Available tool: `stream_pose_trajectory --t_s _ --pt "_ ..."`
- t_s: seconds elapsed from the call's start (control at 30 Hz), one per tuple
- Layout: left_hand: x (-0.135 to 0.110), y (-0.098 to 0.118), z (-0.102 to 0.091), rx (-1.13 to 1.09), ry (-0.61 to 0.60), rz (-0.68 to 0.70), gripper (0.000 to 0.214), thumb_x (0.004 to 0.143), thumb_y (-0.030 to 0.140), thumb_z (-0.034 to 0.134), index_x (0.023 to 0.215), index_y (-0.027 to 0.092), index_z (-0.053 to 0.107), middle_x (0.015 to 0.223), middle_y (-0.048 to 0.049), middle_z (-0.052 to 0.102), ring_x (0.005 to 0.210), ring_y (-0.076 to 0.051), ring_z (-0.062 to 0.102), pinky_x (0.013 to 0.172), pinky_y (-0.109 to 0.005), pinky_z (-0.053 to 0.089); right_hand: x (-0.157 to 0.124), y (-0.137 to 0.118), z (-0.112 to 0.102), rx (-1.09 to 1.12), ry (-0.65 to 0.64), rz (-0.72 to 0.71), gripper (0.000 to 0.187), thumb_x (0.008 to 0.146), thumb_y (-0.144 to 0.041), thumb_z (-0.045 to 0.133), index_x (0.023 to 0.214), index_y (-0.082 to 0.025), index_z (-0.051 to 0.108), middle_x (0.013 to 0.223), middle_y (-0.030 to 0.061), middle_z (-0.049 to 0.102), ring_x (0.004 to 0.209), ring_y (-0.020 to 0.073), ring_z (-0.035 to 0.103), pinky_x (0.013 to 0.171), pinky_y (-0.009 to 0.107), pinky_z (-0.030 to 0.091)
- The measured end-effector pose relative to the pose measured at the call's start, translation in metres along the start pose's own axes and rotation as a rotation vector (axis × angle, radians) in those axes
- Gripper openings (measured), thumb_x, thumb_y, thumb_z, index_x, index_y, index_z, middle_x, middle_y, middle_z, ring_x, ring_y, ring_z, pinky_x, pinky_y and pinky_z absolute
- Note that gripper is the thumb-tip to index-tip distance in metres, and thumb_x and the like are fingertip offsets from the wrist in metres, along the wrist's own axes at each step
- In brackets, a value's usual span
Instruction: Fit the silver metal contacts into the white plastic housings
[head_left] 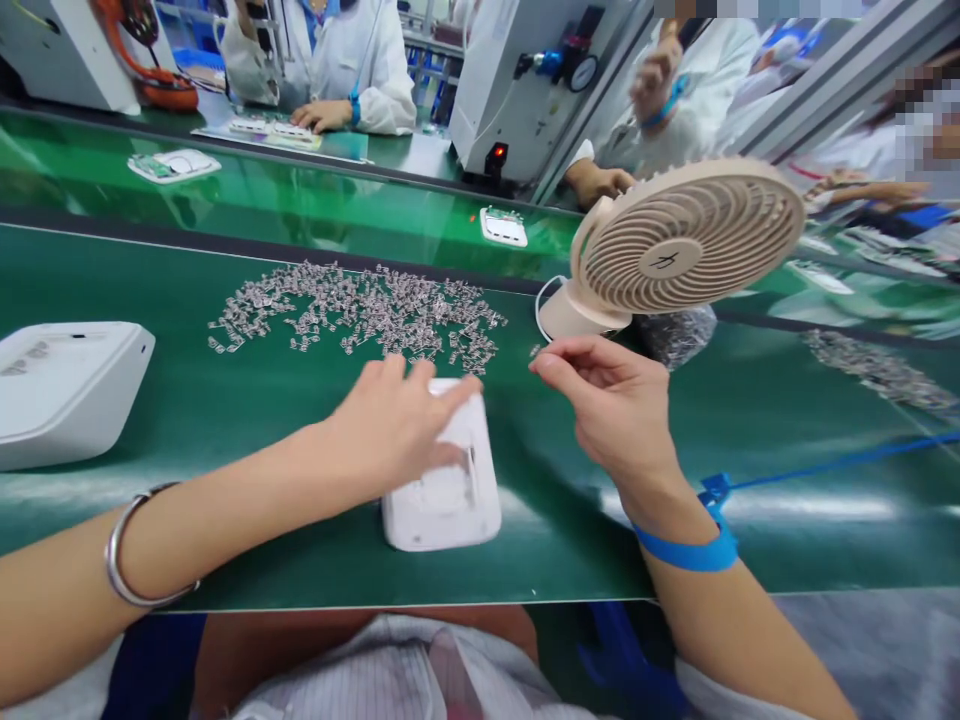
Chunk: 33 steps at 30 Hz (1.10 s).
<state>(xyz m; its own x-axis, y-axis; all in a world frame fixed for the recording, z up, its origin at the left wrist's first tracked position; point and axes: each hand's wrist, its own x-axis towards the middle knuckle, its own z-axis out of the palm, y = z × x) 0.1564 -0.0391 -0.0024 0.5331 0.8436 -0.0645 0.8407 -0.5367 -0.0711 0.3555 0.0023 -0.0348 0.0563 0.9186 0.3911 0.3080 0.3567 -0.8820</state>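
A white plastic housing (442,515) lies on the green work surface in front of me. My left hand (405,420) is over it, slightly blurred, with thumb and fingers apart; whether it touches the housing I cannot tell. Just beyond those fingertips spreads a pile of small metal clips (360,305). To the right, my right hand (615,400) is raised with thumb and forefinger pinched together. A tiny metal clip (534,351) pokes out of that pinch, mostly covered by the fingertips.
A beige fan (675,250) stands beyond my right hand, with a clear plastic bag (679,335) behind. Another white housing (75,390) sits at left. A blue wrist strap cord (847,460) runs rightward. Across the conveyor (337,205), carrying white parts, co-workers sit.
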Motion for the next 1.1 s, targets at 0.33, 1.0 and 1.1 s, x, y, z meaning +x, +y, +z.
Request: stream_pose_trajectory --t_s 0.33,1.0,1.1 --pt "-0.013 0.014 0.006 0.423 0.224 -0.310 0.051 0.087 0.044 0.045 0.099 -0.003 0.060 0.089 -0.0231 0.063 0.075 -0.029 0.060 0.059 -0.033 0.041 -0.023 -0.004 0.030 -0.003 -0.437 -0.062 0.007 0.078 -0.019 0.059 0.071 -0.019 0.062 0.099 0.0065 0.063 0.097 0.0182 0.059 0.086 0.034 0.045" --pt "-0.030 0.060 0.040 0.429 0.331 -0.119 0.064 0.084 0.048 0.046 0.122 -0.003 0.051 0.125 -0.0226 0.054 0.104 -0.030 0.056 0.086 -0.037 0.040 -0.019 0.000 0.056 -0.430 -0.385 -0.441 0.015 0.083 -0.012 0.047 0.074 -0.017 0.058 0.085 0.0076 0.060 0.078 0.0171 0.057 0.069 0.033 0.047" --pt "-0.029 0.058 0.040 0.414 0.324 -0.101 0.064 0.082 0.049 0.050 0.120 -0.002 0.054 0.124 -0.0224 0.055 0.103 -0.030 0.057 0.085 -0.036 0.039 -0.020 -0.001 0.058 -0.433 -0.370 -0.437 0.014 0.082 -0.012 0.047 0.074 -0.019 0.056 0.083 0.0064 0.060 0.076 0.0169 0.057 0.068 0.033 0.047"
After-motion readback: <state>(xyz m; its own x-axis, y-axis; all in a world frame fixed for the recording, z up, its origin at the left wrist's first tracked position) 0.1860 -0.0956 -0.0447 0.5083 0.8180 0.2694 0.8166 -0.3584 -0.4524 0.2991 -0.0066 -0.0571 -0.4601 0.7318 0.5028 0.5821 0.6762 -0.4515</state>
